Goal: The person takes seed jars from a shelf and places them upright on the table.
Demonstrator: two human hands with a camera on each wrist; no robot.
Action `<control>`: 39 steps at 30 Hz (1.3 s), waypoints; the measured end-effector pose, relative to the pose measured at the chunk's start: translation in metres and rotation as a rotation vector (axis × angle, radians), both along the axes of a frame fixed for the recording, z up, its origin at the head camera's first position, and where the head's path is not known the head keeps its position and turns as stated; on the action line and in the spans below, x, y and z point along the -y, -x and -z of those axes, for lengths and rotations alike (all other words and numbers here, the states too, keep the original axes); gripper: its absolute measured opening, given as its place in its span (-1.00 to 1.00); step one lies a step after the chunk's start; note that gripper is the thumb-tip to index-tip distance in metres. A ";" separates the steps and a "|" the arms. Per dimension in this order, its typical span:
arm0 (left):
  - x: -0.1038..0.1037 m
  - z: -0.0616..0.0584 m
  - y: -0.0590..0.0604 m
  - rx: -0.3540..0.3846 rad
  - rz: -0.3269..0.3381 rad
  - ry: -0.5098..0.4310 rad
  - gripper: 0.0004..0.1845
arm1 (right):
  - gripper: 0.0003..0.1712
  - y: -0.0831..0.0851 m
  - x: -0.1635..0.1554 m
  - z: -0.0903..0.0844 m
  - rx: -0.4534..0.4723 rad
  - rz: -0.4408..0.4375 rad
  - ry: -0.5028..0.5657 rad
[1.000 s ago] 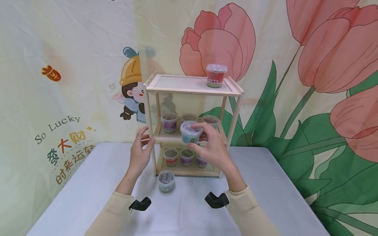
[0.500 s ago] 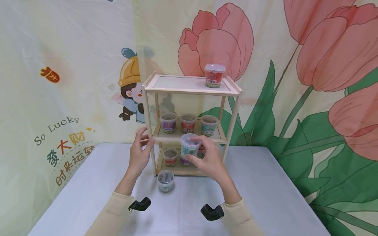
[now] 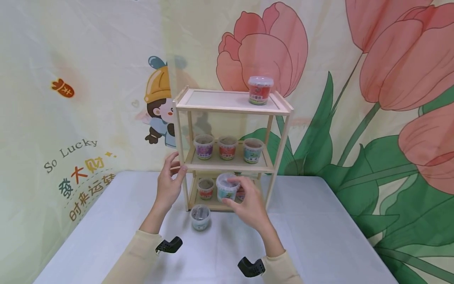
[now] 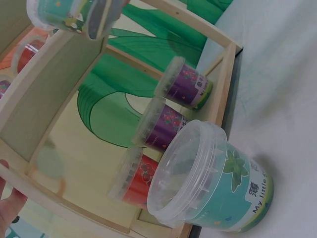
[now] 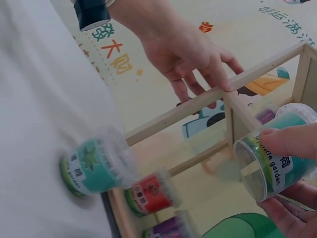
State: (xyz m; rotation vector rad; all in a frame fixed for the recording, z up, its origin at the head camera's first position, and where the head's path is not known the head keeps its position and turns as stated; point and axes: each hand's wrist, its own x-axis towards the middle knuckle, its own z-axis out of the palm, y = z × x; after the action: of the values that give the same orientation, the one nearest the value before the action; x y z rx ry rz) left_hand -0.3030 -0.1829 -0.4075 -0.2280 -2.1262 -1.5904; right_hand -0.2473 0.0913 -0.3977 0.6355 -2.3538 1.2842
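Note:
My right hand (image 3: 251,205) grips a small teal plastic tub (image 3: 225,193) with a clear lid, thumb and fingers on opposite sides. It is in front of the lower tier of a wooden shelf rack (image 3: 230,169). In the right wrist view, that tub (image 5: 285,166) is tilted and shows its clear base. My left hand (image 3: 168,185) holds the rack's left post at the middle tier, thumb in front. A second teal tub (image 3: 200,217) stands on the table before the rack, large in the left wrist view. On the lower tier, a red tub (image 3: 205,189) stands left of the held one.
The middle tier carries a purple tub (image 3: 203,148), a red tub (image 3: 227,148) and a teal tub (image 3: 252,151). Another red tub (image 3: 260,91) sits at the top tier's right end. Two purple tubs (image 4: 185,88) stand low in the rack, mostly hidden in the head view.
My right hand has lowered the teal tub from in front of the middle tier to the lower tier, uncovering the middle tubs. My left hand has stayed at the post.

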 end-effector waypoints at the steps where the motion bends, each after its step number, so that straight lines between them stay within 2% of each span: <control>1: 0.000 0.000 0.000 -0.001 -0.003 0.004 -0.40 | -0.33 -0.001 0.000 0.003 0.004 0.004 0.001; 13: -0.001 0.000 0.000 -0.001 -0.009 0.020 -0.41 | -0.34 -0.002 0.005 0.038 0.070 0.001 0.039; 20: -0.001 0.001 0.001 -0.004 -0.006 0.018 -0.40 | -0.33 -0.002 0.008 0.058 0.139 0.010 0.101; 32: -0.001 0.001 0.000 -0.004 -0.003 0.010 -0.40 | -0.33 0.001 0.015 0.087 0.136 0.027 0.134; 39: -0.001 0.000 -0.001 -0.013 -0.001 -0.002 -0.40 | -0.33 0.002 0.017 0.100 0.184 0.036 0.143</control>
State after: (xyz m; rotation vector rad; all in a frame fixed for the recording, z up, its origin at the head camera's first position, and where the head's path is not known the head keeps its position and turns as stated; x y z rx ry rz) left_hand -0.3023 -0.1817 -0.4080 -0.2358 -2.1148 -1.5863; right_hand -0.2489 0.0742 -0.4977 0.4461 -2.3761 1.5367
